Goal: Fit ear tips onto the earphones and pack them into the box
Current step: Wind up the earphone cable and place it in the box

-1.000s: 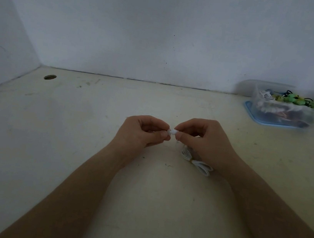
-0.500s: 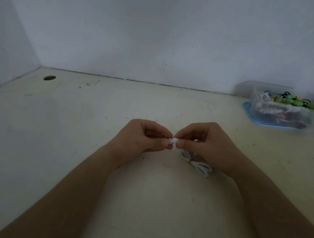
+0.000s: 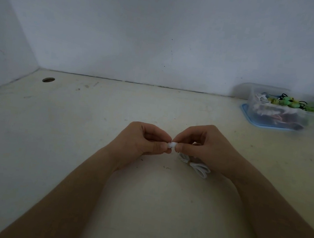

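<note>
Fingers [image 3: 160, 148] of left hand [image 3: 139, 139] and right hand [image 3: 210, 146] pinch a white ear tip [image 3: 173, 145] mid-frame; a straight, steady push should seat it.

A plain work desk [image 3: 70, 127] in a bare white-walled corner – cable hole [image 3: 48, 79], clutter tub [image 3: 283, 110]

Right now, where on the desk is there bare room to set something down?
Bare desk lies left of the left hand to the cable hole, between both hands and the back wall, and between the forearms. Crowded: the coiled white cable by the right hand, and the clear box at far right.
</note>
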Tool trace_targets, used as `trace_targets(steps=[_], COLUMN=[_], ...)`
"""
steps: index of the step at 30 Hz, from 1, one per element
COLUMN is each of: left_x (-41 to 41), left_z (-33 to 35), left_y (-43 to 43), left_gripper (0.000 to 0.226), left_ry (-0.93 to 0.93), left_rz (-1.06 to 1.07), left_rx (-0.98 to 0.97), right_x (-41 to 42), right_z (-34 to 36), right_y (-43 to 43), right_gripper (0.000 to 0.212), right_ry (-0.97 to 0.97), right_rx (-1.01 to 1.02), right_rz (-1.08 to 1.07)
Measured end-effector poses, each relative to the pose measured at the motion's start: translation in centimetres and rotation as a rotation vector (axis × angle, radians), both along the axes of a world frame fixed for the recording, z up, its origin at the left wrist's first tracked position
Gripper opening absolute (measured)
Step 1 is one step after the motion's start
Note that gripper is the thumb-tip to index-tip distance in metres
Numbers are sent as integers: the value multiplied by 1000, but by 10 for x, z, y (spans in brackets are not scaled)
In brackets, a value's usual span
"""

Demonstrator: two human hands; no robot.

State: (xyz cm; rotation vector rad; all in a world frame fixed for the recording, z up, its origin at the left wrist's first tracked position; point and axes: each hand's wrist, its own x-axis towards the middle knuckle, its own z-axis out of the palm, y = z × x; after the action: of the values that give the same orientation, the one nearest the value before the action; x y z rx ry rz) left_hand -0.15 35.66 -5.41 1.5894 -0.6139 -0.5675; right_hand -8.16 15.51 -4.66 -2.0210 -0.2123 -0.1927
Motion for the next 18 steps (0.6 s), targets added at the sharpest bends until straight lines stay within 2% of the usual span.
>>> trace_targets(steps=[6,12,18], left_x=[1,0,-6], left_z=[-2,0,3], left_y=[0,0,-4], left_gripper=[14,25,23], left_ry=[-5,13,-5], left_rz=[5,-7,-11], left_rx=[-15,-53,-74], right_x=[-1,-1,0], right_z=[0,-1,-2], right_y=[2,3,5], right_gripper=[6,6,13], right_ry=[1,10,27], right_rx=[-13,38,45], right_rz=[-17,-39,-186])
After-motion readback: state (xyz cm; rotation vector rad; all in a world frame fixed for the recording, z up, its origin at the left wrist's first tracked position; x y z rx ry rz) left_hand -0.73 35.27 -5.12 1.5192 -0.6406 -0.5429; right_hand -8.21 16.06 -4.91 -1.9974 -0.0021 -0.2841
